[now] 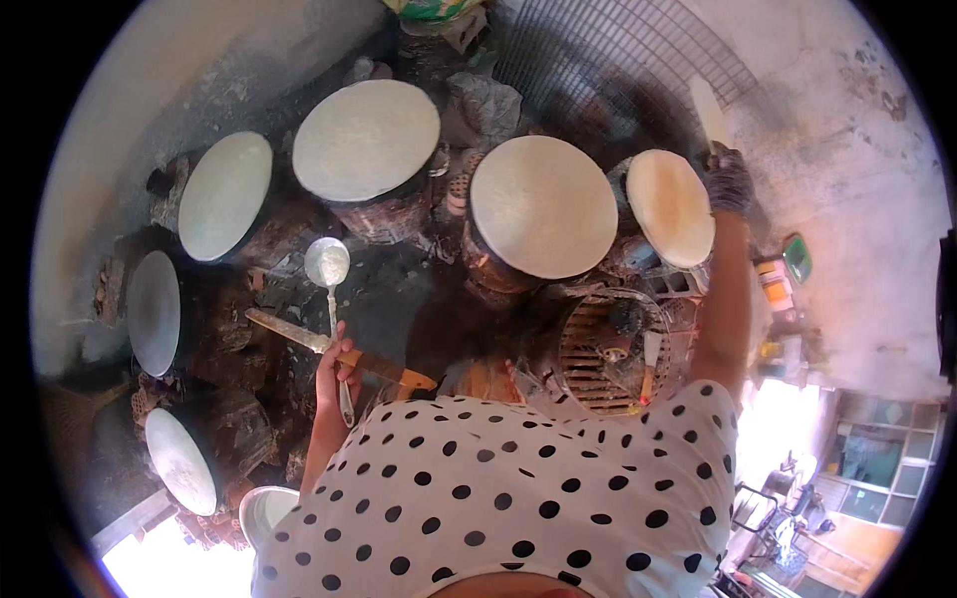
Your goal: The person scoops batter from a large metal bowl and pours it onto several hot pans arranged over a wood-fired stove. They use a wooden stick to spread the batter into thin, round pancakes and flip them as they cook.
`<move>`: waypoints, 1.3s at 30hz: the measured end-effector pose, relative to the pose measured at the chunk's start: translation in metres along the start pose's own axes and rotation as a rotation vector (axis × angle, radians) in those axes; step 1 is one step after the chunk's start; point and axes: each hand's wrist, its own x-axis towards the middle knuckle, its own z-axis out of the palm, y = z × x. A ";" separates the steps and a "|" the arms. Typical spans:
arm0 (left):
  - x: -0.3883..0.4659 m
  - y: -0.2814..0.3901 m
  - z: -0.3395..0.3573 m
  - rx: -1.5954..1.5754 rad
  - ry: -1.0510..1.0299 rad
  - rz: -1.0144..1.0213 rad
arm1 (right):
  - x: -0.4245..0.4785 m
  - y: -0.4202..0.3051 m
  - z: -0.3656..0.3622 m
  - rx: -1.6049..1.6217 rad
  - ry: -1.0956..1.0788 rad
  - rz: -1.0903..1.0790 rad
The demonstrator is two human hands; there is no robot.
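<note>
My left hand (338,366) grips the handle of a metal ladle (327,263) with white batter in its bowl. A wooden spreader (288,327) crosses at the same hand; whether the fingers hold it too is hard to tell. At the far right, my gloved right hand (727,178) is closed on a pale flat spatula (706,106) pointing up and away. Just beside that hand lies a round griddle (669,208) with a browned flatbread-like sheet. Nearer the middle are a griddle covered with a pale sheet (544,208) and another pale-covered griddle (366,140).
More round griddles stand at the left: a pale one (226,196), a grey one (155,314) and a whitish one (181,462). A white bucket (269,512) is beside my left side. A slatted round stand (613,351) holds a small scraper (649,366). A wire grid (620,45) leans behind.
</note>
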 end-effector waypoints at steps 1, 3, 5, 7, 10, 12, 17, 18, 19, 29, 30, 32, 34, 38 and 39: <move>-0.007 0.001 0.006 0.002 0.018 0.004 | 0.001 -0.015 0.003 -0.114 -0.049 0.012; -0.029 -0.002 0.022 -0.054 0.059 0.004 | -0.007 -0.028 0.018 -0.168 -0.087 0.046; -0.046 0.002 0.029 -0.105 0.090 -0.007 | -0.027 -0.047 0.034 -0.306 -0.186 0.036; -0.048 0.003 0.043 -0.102 0.088 -0.015 | -0.056 -0.036 0.069 -0.278 -0.275 0.052; -0.023 -0.061 0.077 -0.092 0.128 -0.019 | -0.131 0.032 0.178 -0.091 -0.472 0.282; -0.031 -0.082 0.095 -0.060 0.163 -0.005 | -0.204 0.077 0.240 0.075 -0.509 0.440; -0.033 -0.097 0.098 -0.048 0.183 0.057 | -0.199 0.058 0.205 -0.211 -0.690 0.264; -0.032 -0.101 0.100 -0.047 0.192 0.079 | -0.193 0.055 0.202 -0.236 -0.687 0.289; -0.034 -0.101 0.103 -0.059 0.180 0.100 | -0.183 0.031 0.185 -0.297 -0.591 0.259; -0.026 -0.190 0.036 -0.102 0.511 0.194 | -0.293 -0.351 0.051 1.125 -1.766 -0.826; -0.024 -0.203 0.026 0.073 0.609 0.210 | -0.304 -0.365 0.036 1.064 -1.894 -1.017; -0.037 -0.257 -0.024 -0.057 0.550 0.339 | -0.324 -0.366 0.009 1.189 -2.073 -0.929; -0.054 -0.274 -0.034 -0.485 0.440 0.440 | -0.364 -0.371 0.035 1.180 -2.075 -0.775; -0.095 -0.354 -0.143 -1.305 0.097 0.841 | -0.409 -0.413 0.040 0.788 -2.074 -0.759; -0.106 -0.369 -0.165 -1.271 0.106 0.968 | -0.421 -0.426 0.043 0.758 -2.052 -0.790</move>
